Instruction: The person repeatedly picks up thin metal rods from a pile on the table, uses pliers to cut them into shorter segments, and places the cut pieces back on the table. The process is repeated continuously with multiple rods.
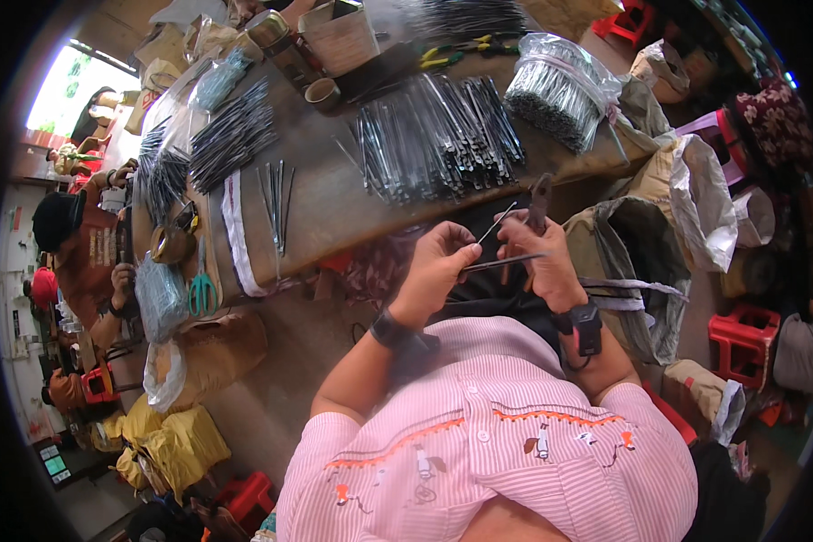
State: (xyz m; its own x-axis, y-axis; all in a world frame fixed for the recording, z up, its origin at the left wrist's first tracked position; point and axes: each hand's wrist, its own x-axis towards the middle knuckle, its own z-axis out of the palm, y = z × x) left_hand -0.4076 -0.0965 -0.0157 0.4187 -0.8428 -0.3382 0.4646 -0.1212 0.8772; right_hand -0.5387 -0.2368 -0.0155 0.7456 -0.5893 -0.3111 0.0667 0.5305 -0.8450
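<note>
- Two bare hands in work, both just off tabletop (321, 194) nr. edge, in front of wearer's pink striped shirt (515, 388).
- L hand (440, 259): narrow, thumb & fingertips pinched on dark strip (506, 262) and, it appears, on thin pale rod (497, 222) as well.
- Dark strip: off tabletop, runs from L hand across to R hand, approx. level; pale rod slants up & away from L fingertips.
- R hand (540, 256): curled round pliers (539, 200), head pointing toward tabletop. Whether R fingers also touch strip or rod: cannot tell.
- Nr. edge, mid: wide pile of dark metal strips (434, 135), side by side, ends toward wearer, just beyond hands.
- R end of tabletop: silvery bundle (556, 95) in clear plastic.
- Far edge: yellow-handled tools (461, 51), w/ further dark strips (465, 16) nearby.
- Far side, L of ctr.: open box (337, 41); small round container (322, 93) just beside it.
- L part: few loose strips (275, 203); white band (241, 237) running to nr. edge; dark bundle (235, 135) further back.
- Nr. L corner: teal-handled scissors (202, 287), tape roll (170, 244), clear plastic bag (160, 294).
- L side: co-worker (90, 239), seen w/ dark cap.
- Floor, R: open sack (637, 262) nr. R hand; red stool (743, 343) beyond.
</note>
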